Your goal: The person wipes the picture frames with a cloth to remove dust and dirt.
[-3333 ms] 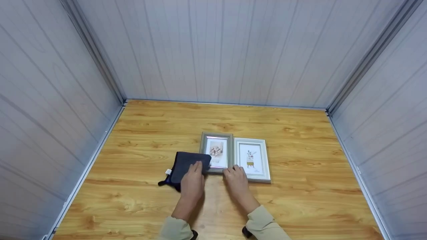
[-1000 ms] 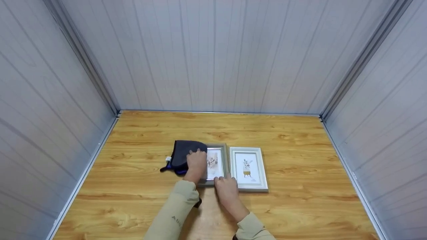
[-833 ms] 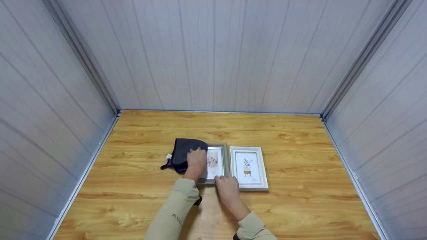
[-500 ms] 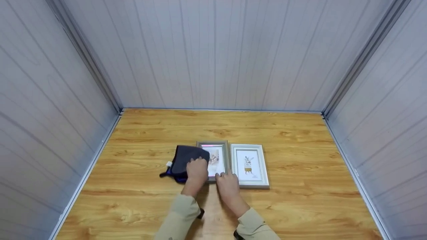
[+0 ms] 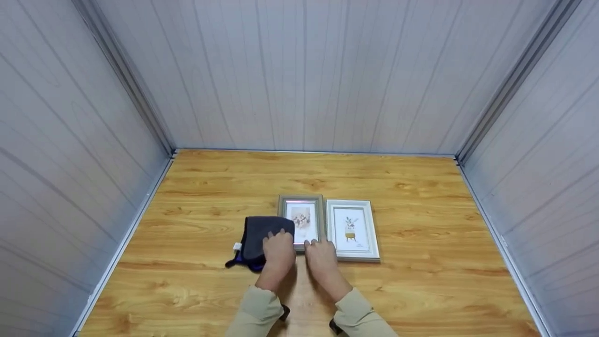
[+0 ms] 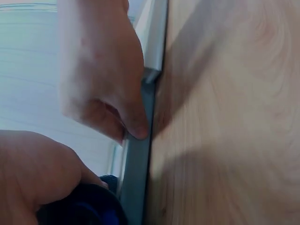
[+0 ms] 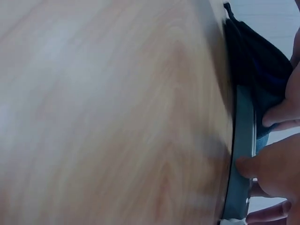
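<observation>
A grey-brown picture frame (image 5: 320,210) lies flat on the wooden table, its print facing up. My left hand (image 5: 279,250) pinches a folded dark grey cloth (image 5: 262,229) with a blue underside, pressing it over the frame's lower left part. In the right wrist view, the left thumb and fingers bunch the cloth (image 7: 262,61) at the frame's edge. My right hand (image 5: 322,256) grips the near edge of that frame, thumb (image 7: 246,166) against its side and fingers over the top. Beside it on the right lies a white picture frame (image 5: 374,238) with a potted plant print.
The wooden tabletop (image 5: 196,290) spreads around the frames. Pale panel walls (image 5: 299,75) close it in at the back, left and right, with metal strips along their bottom edges. A white tag (image 5: 237,246) and a dark loop stick out of the cloth's left side.
My left hand has drawn the cloth from the grey-brown frame's upper left down toward its near edge, uncovering the top left corner. The right hand keeps its grip; the view has tilted slightly.
</observation>
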`<state>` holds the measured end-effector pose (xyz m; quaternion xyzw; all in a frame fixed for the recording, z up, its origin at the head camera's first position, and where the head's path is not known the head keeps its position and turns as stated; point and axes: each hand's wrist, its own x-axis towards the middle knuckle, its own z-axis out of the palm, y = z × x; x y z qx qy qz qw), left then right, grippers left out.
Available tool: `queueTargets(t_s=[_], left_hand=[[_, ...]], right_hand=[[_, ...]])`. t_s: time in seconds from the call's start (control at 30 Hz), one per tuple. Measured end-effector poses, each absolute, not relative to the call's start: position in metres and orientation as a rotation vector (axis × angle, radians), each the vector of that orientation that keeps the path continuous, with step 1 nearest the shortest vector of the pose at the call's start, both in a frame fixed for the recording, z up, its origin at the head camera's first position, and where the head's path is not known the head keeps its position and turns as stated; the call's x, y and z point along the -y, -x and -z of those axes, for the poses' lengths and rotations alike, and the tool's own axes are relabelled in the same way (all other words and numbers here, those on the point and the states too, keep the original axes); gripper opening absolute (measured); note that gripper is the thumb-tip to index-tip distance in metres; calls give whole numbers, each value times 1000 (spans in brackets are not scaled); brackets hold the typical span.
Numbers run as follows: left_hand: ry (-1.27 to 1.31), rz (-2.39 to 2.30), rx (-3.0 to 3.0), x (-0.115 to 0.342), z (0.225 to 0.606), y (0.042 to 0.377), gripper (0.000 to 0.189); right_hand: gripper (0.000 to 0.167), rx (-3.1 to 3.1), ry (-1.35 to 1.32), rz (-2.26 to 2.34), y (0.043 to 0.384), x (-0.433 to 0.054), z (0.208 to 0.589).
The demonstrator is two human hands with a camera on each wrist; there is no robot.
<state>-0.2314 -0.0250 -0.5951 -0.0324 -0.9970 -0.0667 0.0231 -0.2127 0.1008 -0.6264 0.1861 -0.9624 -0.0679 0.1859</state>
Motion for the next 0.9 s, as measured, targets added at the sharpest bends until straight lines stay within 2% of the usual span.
queueTargets(t_s=[0.17, 0.4, 0.53, 0.77, 0.9], left_hand=[[118, 179, 3105, 19, 598, 270, 28], [64, 367, 3068, 18, 600, 318, 27], [98, 419, 3031, 12, 603, 327, 31], [290, 332, 3026, -7, 602, 329, 30], [384, 264, 3077, -19, 602, 332, 30]], right_hand=[[9, 2662, -546, 184, 213, -107, 629], [9, 2614, -590, 163, 215, -107, 630], [11, 2627, -591, 162, 212, -108, 632], [2, 2557, -600, 142, 214, -110, 634], [10, 2538, -597, 176, 217, -107, 635]])
